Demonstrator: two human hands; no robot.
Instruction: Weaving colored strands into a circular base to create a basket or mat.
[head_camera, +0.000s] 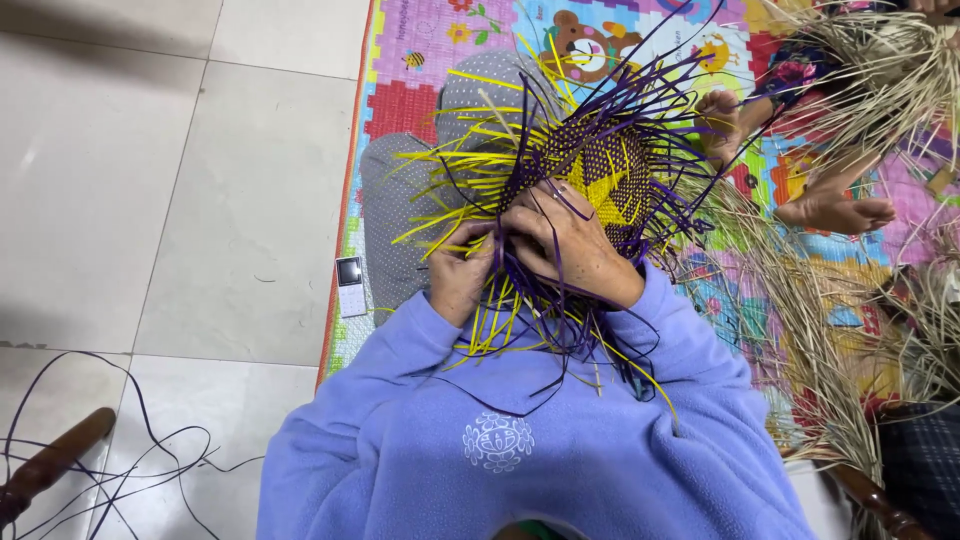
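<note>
A small white phone (351, 285) (upright rectangle, dark screen at top) lies on the mat (420, 70), close to its orange left edge. The mat bears bright cartoon animals, flowers and coloured squares. Left of that edge, pale floor tiles (180, 180) lie open; loose purple strands (120, 470) trail over them at lower left beside a brown wooden leg (50, 465). To the right, pale straw (800, 320) crowds the mat, with another person's foot (835, 210) among it. The weave (600, 165) of purple and yellow strips sits on the lap, over grey trousers (400, 200). The left hand (462, 272) curls its fingers around yellow strips at the weave's near edge. The right hand (565, 245), just beside it, pinches purple strips, fingers closed.
</note>
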